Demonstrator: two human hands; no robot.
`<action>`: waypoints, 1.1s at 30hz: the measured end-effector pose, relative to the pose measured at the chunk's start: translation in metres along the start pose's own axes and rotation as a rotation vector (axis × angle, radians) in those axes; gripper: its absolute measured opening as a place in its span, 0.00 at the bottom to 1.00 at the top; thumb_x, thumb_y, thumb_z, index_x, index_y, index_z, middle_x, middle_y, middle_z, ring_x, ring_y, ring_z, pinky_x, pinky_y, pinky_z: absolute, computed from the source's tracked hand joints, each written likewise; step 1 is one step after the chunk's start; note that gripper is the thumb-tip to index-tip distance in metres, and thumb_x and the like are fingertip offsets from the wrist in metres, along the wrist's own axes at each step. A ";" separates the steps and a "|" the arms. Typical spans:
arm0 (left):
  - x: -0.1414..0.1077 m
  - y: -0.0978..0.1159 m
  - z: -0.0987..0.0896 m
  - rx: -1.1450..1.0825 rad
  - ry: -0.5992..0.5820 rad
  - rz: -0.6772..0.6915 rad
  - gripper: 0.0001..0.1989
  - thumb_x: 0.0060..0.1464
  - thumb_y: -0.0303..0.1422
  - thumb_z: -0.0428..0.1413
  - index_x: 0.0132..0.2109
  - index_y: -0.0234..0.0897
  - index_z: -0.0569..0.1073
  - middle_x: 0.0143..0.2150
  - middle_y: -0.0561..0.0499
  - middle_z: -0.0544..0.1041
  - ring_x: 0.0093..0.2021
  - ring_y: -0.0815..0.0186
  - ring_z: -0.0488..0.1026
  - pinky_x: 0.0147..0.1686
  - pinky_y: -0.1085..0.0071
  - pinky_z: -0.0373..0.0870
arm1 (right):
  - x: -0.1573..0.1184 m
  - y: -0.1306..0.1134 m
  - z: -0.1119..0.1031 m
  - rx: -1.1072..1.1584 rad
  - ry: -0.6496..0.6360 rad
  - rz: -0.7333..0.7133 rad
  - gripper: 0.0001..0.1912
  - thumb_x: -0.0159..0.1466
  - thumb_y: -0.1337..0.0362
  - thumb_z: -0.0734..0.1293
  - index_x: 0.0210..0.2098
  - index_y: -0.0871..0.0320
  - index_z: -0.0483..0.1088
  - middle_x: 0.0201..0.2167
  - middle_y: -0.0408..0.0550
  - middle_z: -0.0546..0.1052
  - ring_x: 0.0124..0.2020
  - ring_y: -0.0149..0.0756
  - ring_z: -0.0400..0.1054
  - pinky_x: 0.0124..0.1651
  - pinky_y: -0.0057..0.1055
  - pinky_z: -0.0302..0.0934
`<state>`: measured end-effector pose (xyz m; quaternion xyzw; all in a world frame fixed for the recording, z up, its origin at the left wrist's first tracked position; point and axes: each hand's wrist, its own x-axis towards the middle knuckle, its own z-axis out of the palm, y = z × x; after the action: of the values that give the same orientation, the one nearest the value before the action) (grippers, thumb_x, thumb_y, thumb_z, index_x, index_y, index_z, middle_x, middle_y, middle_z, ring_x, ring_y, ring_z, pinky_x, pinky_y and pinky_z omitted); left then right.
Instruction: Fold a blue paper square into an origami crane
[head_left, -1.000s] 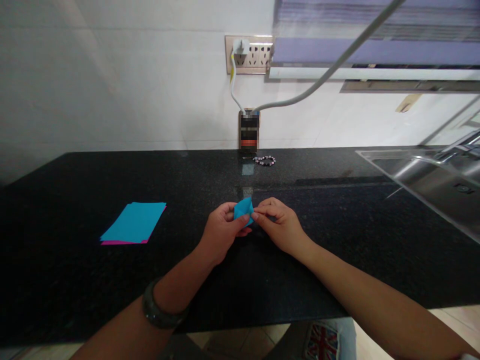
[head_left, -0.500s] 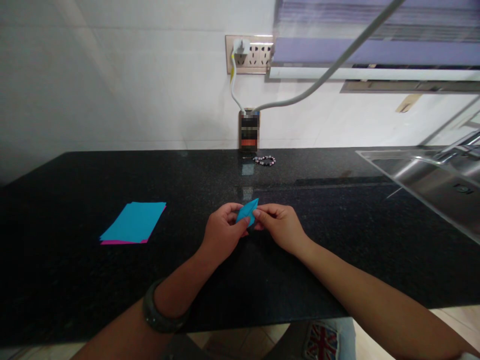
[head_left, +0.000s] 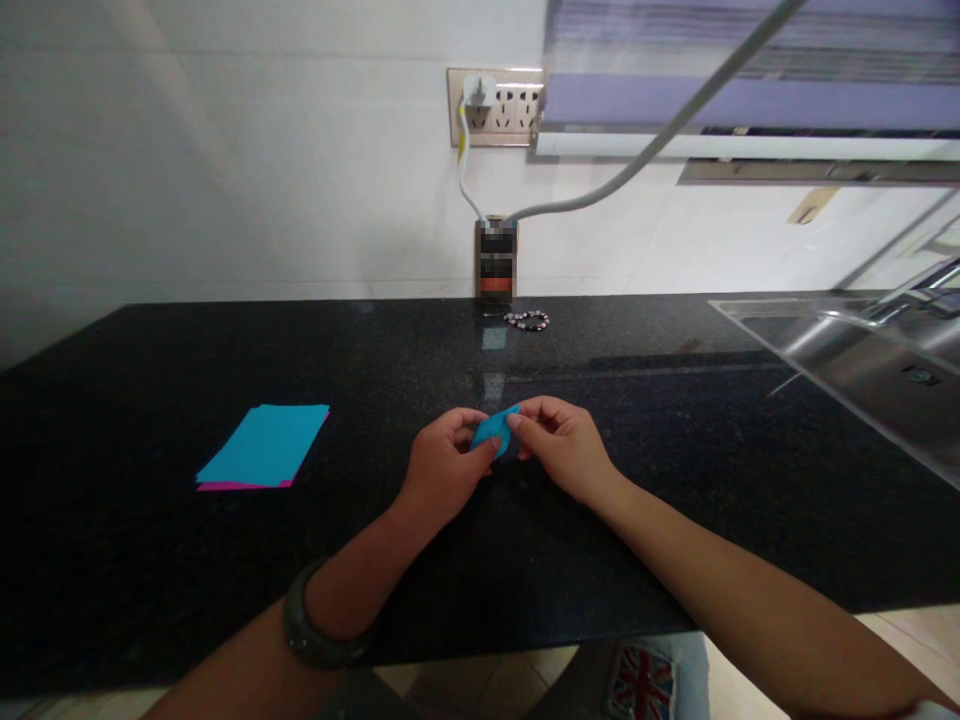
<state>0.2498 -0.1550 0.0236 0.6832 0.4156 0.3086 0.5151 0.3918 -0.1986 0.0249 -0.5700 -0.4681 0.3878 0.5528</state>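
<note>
A small folded piece of blue paper (head_left: 490, 430) is held just above the black counter, between both hands. My left hand (head_left: 446, 455) pinches its left side, thumb on top and fingers behind. My right hand (head_left: 564, 445) grips its upper right corner between thumb and forefinger. The far side of the paper and several fingertips are hidden. Off to the left lies a stack of square paper (head_left: 264, 445), blue on top with pink edges showing beneath.
The black counter (head_left: 360, 560) runs up to a white wall. A phone (head_left: 496, 260) leans there with a cable, a beaded strap (head_left: 529, 320) beside it. A steel sink (head_left: 885, 370) is at the right. A socket panel (head_left: 495, 108) is on the wall.
My right thumb and forefinger have shifted up to the paper's tip, which pointed upward before and now looks folded or bent over. My left hand has hardly moved.
</note>
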 end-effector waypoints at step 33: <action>0.002 0.006 -0.005 -0.132 -0.060 -0.071 0.15 0.42 0.36 0.59 0.38 0.33 0.69 0.24 0.52 0.74 0.20 0.72 0.69 0.20 0.77 0.68 | 0.000 -0.002 -0.008 -0.026 -0.076 -0.012 0.11 0.56 0.59 0.64 0.30 0.62 0.69 0.20 0.42 0.70 0.16 0.24 0.62 0.20 0.23 0.57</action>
<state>0.2478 -0.1517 0.0311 0.6414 0.4026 0.2965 0.5819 0.3994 -0.2011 0.0275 -0.5592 -0.4969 0.3999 0.5295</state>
